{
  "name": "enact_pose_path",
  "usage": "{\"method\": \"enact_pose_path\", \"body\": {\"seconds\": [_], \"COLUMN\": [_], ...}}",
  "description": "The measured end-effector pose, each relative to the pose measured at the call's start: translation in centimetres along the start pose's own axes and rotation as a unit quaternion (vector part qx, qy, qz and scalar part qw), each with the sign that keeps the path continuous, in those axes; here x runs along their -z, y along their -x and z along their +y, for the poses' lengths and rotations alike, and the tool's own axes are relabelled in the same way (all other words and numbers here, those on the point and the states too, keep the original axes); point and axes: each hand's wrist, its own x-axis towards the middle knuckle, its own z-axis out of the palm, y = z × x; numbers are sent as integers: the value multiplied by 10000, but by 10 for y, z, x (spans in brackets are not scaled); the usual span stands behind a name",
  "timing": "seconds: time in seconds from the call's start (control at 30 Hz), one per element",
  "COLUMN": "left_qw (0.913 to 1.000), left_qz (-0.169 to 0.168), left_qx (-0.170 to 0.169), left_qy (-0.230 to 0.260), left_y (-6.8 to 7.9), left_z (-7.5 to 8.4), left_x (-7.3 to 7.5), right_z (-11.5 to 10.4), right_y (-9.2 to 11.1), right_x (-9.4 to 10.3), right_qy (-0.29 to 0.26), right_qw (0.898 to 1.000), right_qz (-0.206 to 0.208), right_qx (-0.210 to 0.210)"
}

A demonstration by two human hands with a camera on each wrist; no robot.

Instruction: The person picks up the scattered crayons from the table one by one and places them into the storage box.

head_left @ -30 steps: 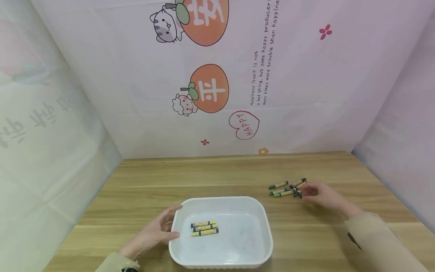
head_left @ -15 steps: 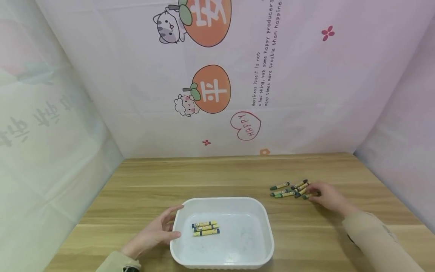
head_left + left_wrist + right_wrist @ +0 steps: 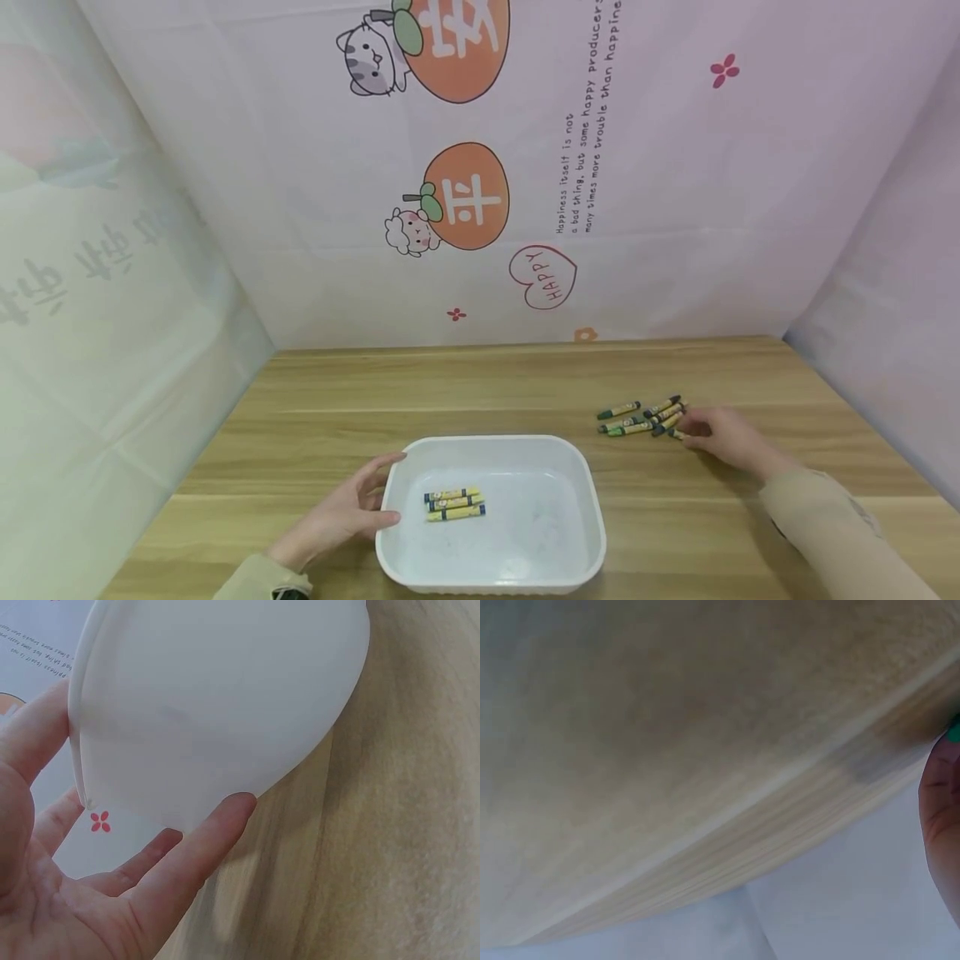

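My left hand [image 3: 348,512] holds the left wall of a white plastic tray [image 3: 525,580], its thumb over the rim and its fingers along the outside. In the left wrist view, fingers [image 3: 202,847] lie against the outer wall of the tray [image 3: 225,690]. Three yellow crayons [image 3: 455,503] lie side by side in the tray's left half. At the right, my right hand [image 3: 723,437] pinches a green crayon [image 3: 677,434], mostly hidden by the fingers. Left of it lie several green crayons [image 3: 633,428] in a loose pile. The right wrist view shows only a green bit at the hand's edge.
The wooden table [image 3: 420,387] runs back to a printed cloth [image 3: 337,292]. Cloth walls also stand at the left [image 3: 135,333] and right [image 3: 892,275]. One dark green crayon [image 3: 619,410] lies at the back of the pile.
My right hand has drawn one crayon slightly right, apart from the pile, and its fingers now cover more of it. The left hand and the tray have stayed in place.
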Motion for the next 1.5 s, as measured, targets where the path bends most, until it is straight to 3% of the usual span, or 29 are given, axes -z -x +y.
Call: {"method": "enact_pose_path", "body": {"seconds": [0.37, 0.57, 0.63, 1.03, 1.3, 1.5], "left_qw": [10000, 10000, 10000, 9998, 9994, 9993], "left_qz": [9, 0, 3, 100, 57, 115], "left_qx": [21, 20, 31, 44, -19, 34], "left_qy": [-6, -12, -22, -187, -335, -367], "left_y": [1, 1, 1, 0, -1, 0], "left_z": [0, -1, -2, -1, -2, -3], "left_x": [-1, -1, -1, -1, 1, 1], "right_z": [-11, -33, -46, -145, -207, -253], "right_y": [3, -7, -13, -54, -78, -91], "right_x": [5, 13, 17, 28, 19, 3], "right_qy": [-135, -612, -681, -801, -1219, -1586], "right_qw": [9998, 9969, 9964, 9946, 9813, 9680], "right_qz": [-140, -306, -338, -389, -758, -1199], "right_qx": [-41, -381, -384, 528, 1285, 1531]}}
